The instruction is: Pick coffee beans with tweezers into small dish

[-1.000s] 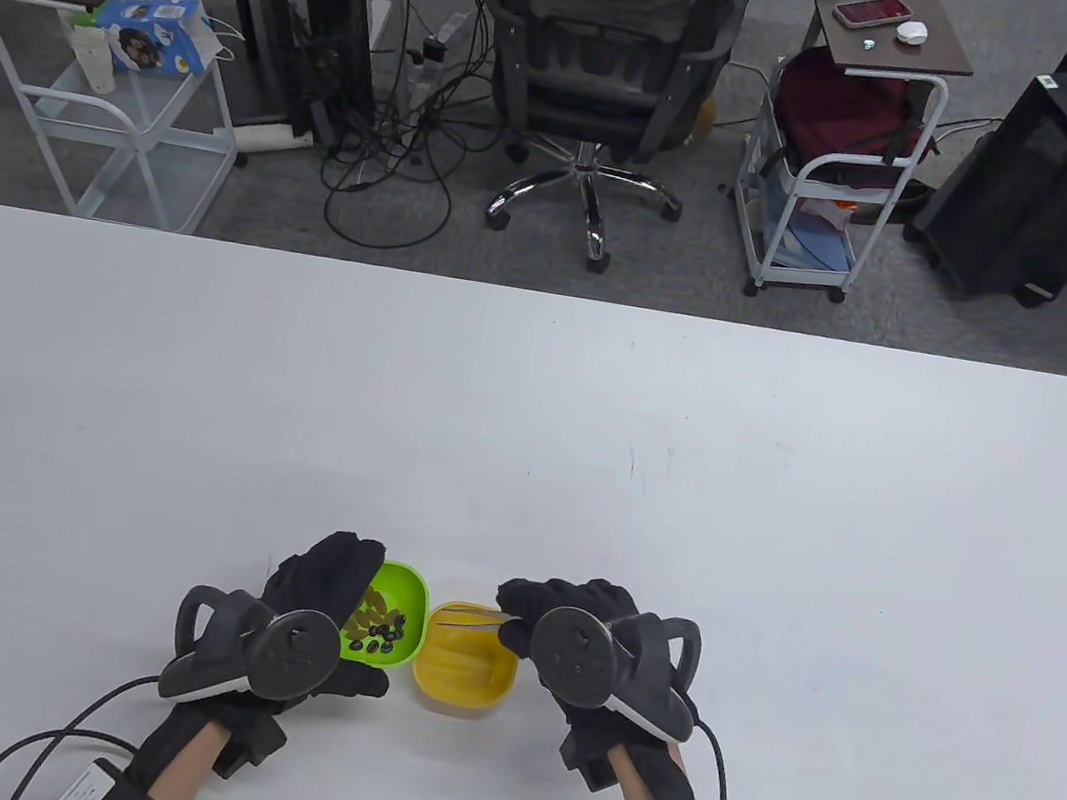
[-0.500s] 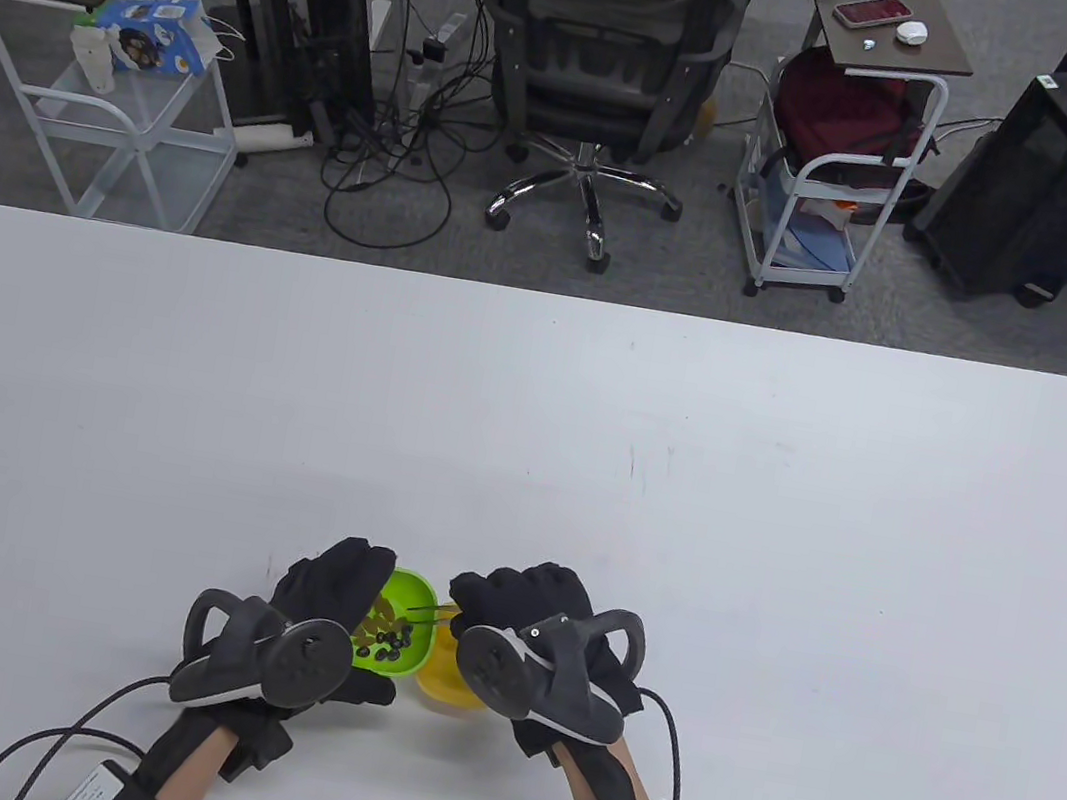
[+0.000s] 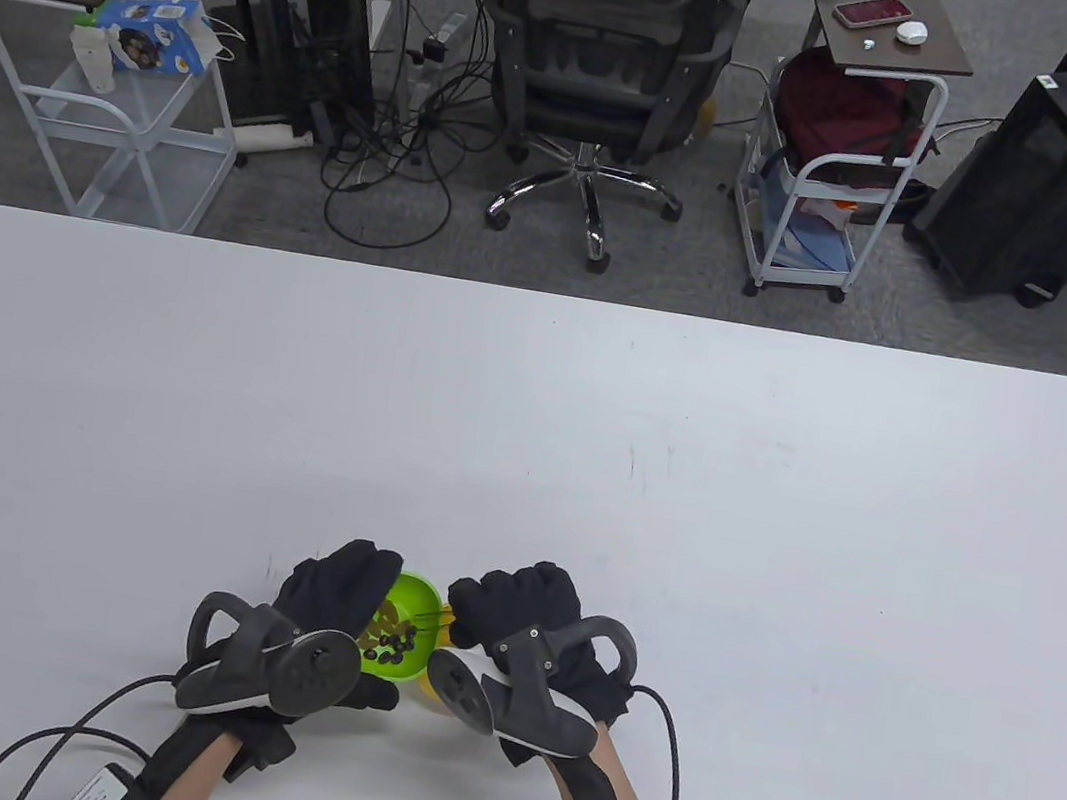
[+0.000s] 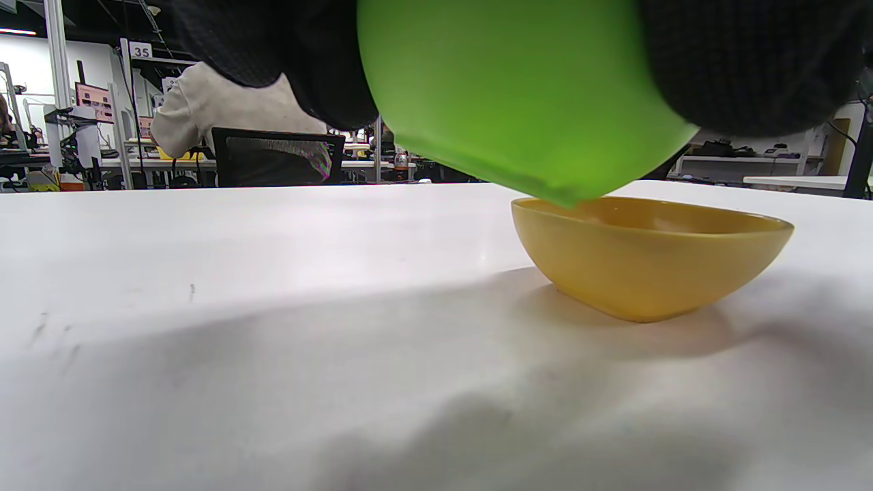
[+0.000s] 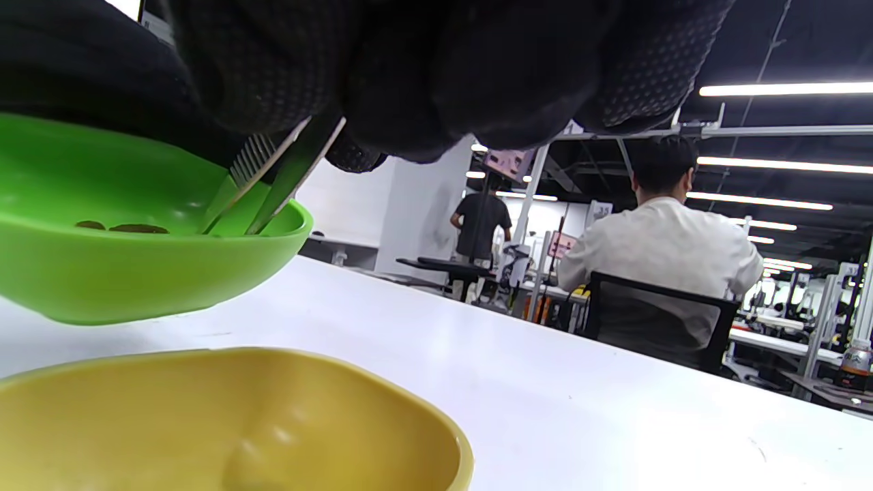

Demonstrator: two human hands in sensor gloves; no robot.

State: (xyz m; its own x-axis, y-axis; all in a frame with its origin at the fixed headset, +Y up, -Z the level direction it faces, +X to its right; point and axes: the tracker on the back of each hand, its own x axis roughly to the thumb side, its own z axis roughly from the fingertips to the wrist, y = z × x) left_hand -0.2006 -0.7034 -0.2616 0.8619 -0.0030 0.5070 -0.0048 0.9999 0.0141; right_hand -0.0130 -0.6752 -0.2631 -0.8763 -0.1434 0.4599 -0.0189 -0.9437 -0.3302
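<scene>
Nearest the person, the left hand [image 3: 329, 606] grips the green bowl [image 3: 403, 638], lifted clear of the table [image 3: 586, 449] and tipped toward the right, its low edge hanging over the rim of the yellow dish [image 4: 648, 256]. The right hand [image 3: 524, 621] pinches the tweezers [image 5: 273, 181], whose two blades reach down into the green bowl among the beans [image 3: 389, 642]. The tips sit low behind the bowl wall, so whether they already hold a bean cannot be told; the blades look slightly apart. The yellow dish sits on the table just beside and partly under the bowl, and its visible inside looks empty, so the job is probably near its start. To do this step well, keep the bowl steady at this tilt so the beans gather at the low side without spilling, single out one dark bean, close the blades across its narrow width with gentle pressure so it does not squirt out, then lift straight up before crossing the short gap to the dish. Beyond lies bare table.
</scene>
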